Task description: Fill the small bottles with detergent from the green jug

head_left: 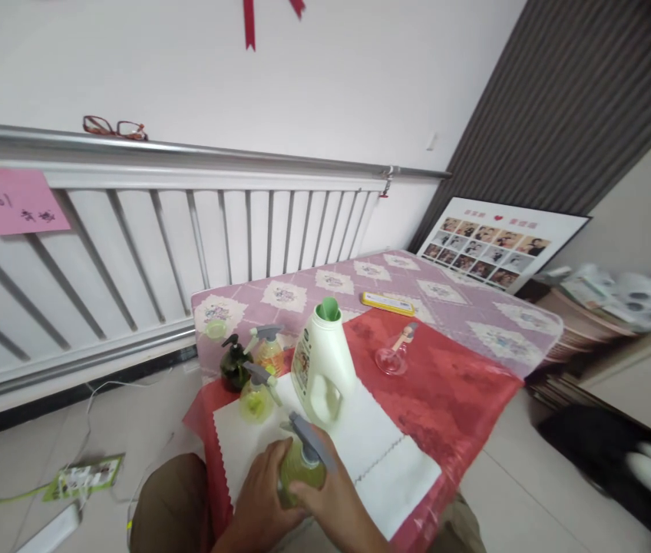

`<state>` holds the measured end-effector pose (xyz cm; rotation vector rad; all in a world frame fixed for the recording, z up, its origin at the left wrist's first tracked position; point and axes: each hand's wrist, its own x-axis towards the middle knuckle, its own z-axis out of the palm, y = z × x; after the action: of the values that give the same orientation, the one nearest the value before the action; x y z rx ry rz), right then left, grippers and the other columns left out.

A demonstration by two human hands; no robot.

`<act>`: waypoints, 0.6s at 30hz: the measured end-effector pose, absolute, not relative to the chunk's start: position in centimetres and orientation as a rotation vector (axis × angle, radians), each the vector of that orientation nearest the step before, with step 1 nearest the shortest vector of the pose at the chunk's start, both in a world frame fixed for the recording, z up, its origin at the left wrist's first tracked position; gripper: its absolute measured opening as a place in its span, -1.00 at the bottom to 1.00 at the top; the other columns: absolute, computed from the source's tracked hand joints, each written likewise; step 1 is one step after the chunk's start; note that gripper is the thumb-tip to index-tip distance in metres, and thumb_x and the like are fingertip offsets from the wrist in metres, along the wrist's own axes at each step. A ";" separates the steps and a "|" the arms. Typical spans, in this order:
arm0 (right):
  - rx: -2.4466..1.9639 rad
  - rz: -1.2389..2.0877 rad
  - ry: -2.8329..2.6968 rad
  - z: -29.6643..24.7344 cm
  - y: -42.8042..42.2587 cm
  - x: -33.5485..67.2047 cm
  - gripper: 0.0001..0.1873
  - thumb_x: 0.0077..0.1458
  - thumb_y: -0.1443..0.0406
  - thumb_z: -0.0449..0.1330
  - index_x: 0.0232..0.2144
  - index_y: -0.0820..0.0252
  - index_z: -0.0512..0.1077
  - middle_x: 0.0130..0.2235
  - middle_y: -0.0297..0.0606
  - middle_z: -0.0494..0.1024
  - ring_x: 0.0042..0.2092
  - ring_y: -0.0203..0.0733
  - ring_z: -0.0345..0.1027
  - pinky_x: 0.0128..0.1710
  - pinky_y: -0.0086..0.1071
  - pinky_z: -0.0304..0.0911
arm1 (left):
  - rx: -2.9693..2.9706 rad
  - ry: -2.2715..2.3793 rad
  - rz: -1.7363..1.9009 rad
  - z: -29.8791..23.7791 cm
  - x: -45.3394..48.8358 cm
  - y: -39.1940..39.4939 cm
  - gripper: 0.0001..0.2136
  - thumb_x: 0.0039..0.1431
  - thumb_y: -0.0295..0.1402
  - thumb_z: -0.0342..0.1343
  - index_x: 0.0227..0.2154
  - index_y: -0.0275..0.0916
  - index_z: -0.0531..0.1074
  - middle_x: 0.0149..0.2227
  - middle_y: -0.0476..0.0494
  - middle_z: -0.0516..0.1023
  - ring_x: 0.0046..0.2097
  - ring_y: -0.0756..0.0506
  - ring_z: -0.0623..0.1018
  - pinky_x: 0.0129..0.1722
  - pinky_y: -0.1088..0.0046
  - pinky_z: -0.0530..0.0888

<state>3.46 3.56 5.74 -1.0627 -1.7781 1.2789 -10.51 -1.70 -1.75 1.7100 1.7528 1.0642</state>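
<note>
Near the table's front edge, both my hands are wrapped round a spray bottle [296, 470] with yellow-green liquid and a grey trigger head. My left hand [265, 491] grips its left side, while my right hand [337, 491] holds it from the right, close to the trigger. Just beyond stands a white detergent jug [322, 369], a green piece [330, 309] in its mouth. To its left are a second spray bottle [256, 403], a third spray bottle [271, 355] with an orange label, and a dark pump bottle [236, 365]. A white cloth [383, 461] lies beneath.
A red sheet [446, 384] covers part of the table. On it rests a clear funnel-like piece [391, 361] with a brush-like item [406, 336]. Farther back lies a yellow case [388, 303]. A radiator [233, 230] lines the wall; a power strip [84, 478] sits on the floor.
</note>
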 end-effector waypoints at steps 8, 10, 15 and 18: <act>-1.028 1.344 -1.961 7.6 3.9 4.4 -0.30 -0.28 0.41 0.31 0.02 0.12 0.36 0.00 -0.19 0.42 0.04 0.00 0.31 0.10 -0.17 0.18 | 1.881 1.786 0.952 -3.0 -10.8 -1.7 -0.31 -0.17 -0.25 0.23 0.10 -0.31 0.24 0.03 -0.38 0.45 0.04 -0.34 0.47 0.02 0.06 0.42; -0.951 1.442 -2.080 9.2 4.6 5.3 -0.28 -0.33 0.38 0.36 0.00 0.10 0.38 -0.02 -0.22 0.44 -0.01 -0.02 0.35 0.05 -0.22 0.23 | 1.976 1.792 0.881 -3.8 -11.1 -1.7 -0.37 -0.20 -0.24 0.25 0.03 -0.29 0.33 -0.06 -0.35 0.53 -0.02 -0.35 0.51 -0.03 0.06 0.46; -0.887 1.497 -2.177 9.5 5.3 7.2 -0.25 -0.35 0.37 0.35 0.02 0.06 0.40 0.02 -0.24 0.46 0.01 0.00 0.38 0.03 -0.23 0.27 | 2.186 1.850 0.821 -6.7 -11.7 -1.3 -0.42 -0.32 -0.26 0.32 -0.09 -0.22 0.46 -0.07 -0.29 0.56 -0.03 -0.36 0.53 -0.04 0.11 0.50; -0.998 1.339 -2.004 7.2 4.6 7.4 -0.03 -0.39 0.29 0.41 0.16 -0.10 0.24 0.12 -0.28 0.42 0.07 0.07 0.35 0.05 -0.19 0.28 | 2.164 1.995 0.867 -7.2 -11.7 -1.2 -0.56 -0.23 -0.30 0.30 -0.16 -0.13 0.51 -0.16 -0.21 0.61 -0.10 -0.33 0.57 -0.09 0.14 0.53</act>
<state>7.44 4.58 7.24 -0.9985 -2.0040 1.3391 -11.72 -1.17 -7.19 2.1641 1.9954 0.8667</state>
